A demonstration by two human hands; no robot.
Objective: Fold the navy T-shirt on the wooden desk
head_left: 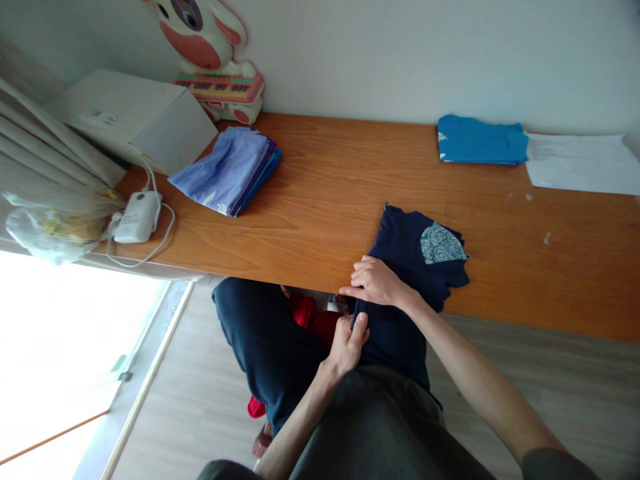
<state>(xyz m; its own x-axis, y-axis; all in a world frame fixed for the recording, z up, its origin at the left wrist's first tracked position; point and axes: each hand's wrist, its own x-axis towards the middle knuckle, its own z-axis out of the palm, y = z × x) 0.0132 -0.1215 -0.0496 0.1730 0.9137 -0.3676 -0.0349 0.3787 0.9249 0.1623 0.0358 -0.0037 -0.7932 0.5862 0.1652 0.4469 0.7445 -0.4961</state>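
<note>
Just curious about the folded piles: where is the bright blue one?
The bright blue folded cloth lies at the table's far edge against the wall, right of centre, touching the white paper.

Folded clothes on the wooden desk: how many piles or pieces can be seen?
3: a lilac-blue pile at the left, a bright blue piece by the wall, and a navy garment at the front edge under the right hand.

Tabletop (325,200): orange-brown wood, running along a white wall.
Lilac stack (227,170): folded cloths, left part of the tabletop.
Blue shirt (480,140): folded, far right, by the wall.
Paper (580,163): white sheet just beside the blue shirt.
Box (135,117): white, far left corner.
Toy (215,57): pink and white, against the wall, behind the box.
Adapter (136,219): white, corded, near the left edge.
Bag (50,223): clear plastic, left of the adapter.
</note>
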